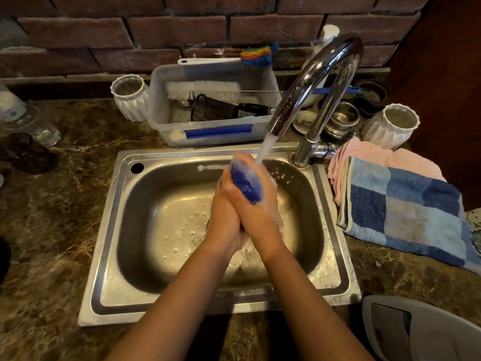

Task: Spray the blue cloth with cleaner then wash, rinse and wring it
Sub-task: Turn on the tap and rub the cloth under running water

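Blue cloth was bunched up tight between both my hands, left hand and right hand clamped round it, right under the running tap over the sink. Rinsing stage, I reckon; next up was twisting it hard to wring. Plastic tub behind held a bottle brush and a mesh strainer.

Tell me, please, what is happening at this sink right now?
A person is holding a bunched blue cloth between the left hand and right hand over the steel sink. Water from the faucet runs onto the cloth. A checked towel lies on the counter beside the sink.
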The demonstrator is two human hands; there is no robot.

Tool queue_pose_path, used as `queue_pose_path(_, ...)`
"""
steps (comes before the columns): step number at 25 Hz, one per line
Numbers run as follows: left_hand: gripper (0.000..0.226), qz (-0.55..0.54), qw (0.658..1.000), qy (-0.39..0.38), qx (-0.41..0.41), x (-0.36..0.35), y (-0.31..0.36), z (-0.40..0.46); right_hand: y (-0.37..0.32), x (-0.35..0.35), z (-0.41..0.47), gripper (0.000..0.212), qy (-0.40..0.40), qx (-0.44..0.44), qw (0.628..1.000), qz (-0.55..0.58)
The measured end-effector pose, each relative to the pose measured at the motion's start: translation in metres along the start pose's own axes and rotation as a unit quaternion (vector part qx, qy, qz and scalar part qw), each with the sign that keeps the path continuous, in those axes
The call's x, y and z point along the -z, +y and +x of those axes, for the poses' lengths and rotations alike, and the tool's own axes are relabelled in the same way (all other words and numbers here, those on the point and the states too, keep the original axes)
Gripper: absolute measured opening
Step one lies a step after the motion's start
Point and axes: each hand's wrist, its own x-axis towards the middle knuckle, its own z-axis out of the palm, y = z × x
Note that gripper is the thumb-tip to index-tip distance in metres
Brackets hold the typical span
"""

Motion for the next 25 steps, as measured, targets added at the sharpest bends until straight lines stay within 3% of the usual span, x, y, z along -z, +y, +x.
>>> queue_pose_path(2,0.027,0.150,0.985,0.025,-0.085,-0.002,0.008,-0.003,-0.005,0.003,0.007,0.034,0.009,-0.040,0.998,0.049)
queue_pose_path(5,0.023,0.274,0.951,0.030,-0.143,-0.001,0.020,-0.001,-0.011,0.004,0.021,0.023,0.059,-0.043,0.997,0.031)
queue_pose_path(7,0.023,0.345,0.923,0.004,-0.171,0.000,0.018,-0.002,-0.014,0.005,0.029,0.008,0.092,-0.109,0.987,0.079)
queue_pose_path(10,0.017,0.414,0.885,-0.049,-0.208,0.011,0.013,-0.005,-0.014,0.019,0.039,0.019,0.089,-0.250,0.941,0.211)
queue_pose_path(12,0.022,0.359,0.912,-0.063,-0.190,0.022,0.013,-0.004,-0.013,0.032,0.044,0.025,0.052,-0.299,0.934,0.187)
queue_pose_path(14,0.034,0.181,0.975,-0.048,-0.123,0.030,0.017,0.007,-0.006,0.040,0.039,0.027,0.030,-0.257,0.960,0.104)
queue_pose_path(15,0.039,0.090,0.990,-0.050,-0.095,0.031,0.018,0.012,-0.003,0.039,0.034,0.027,0.025,-0.221,0.969,0.109)
queue_pose_path(17,0.046,0.029,0.991,-0.087,-0.097,0.026,0.017,0.010,-0.002,0.032,0.019,0.040,-0.018,-0.165,0.955,0.247)
queue_pose_path(18,0.050,0.062,0.986,-0.098,-0.119,0.022,0.014,0.007,-0.005,0.026,0.013,0.045,-0.038,-0.178,0.917,0.356)
queue_pose_path(19,0.059,0.139,0.972,-0.100,-0.160,0.017,0.011,0.006,-0.007,0.019,0.009,0.048,-0.046,-0.201,0.876,0.435)
queue_pose_path(20,0.067,0.263,0.935,-0.096,-0.219,0.015,0.006,0.006,-0.004,0.015,0.008,0.048,-0.037,-0.222,0.843,0.489)
queue_pose_path(22,0.068,0.467,0.823,-0.060,-0.317,0.012,-0.006,0.010,-0.004,0.011,0.008,0.040,-0.021,-0.261,0.815,0.517)
queue_pose_path(23,0.063,0.495,0.801,-0.042,-0.333,0.010,-0.010,0.014,0.001,0.009,0.008,0.035,-0.004,-0.269,0.827,0.493)
queue_pose_path(24,0.054,0.478,0.813,-0.029,-0.330,0.007,-0.011,0.014,0.001,0.008,0.010,0.030,0.014,-0.276,0.822,0.498)
queue_pose_path(25,0.046,0.452,0.832,-0.021,-0.321,0.004,-0.012,0.016,0.003,0.007,0.012,0.027,0.043,-0.270,0.843,0.463)
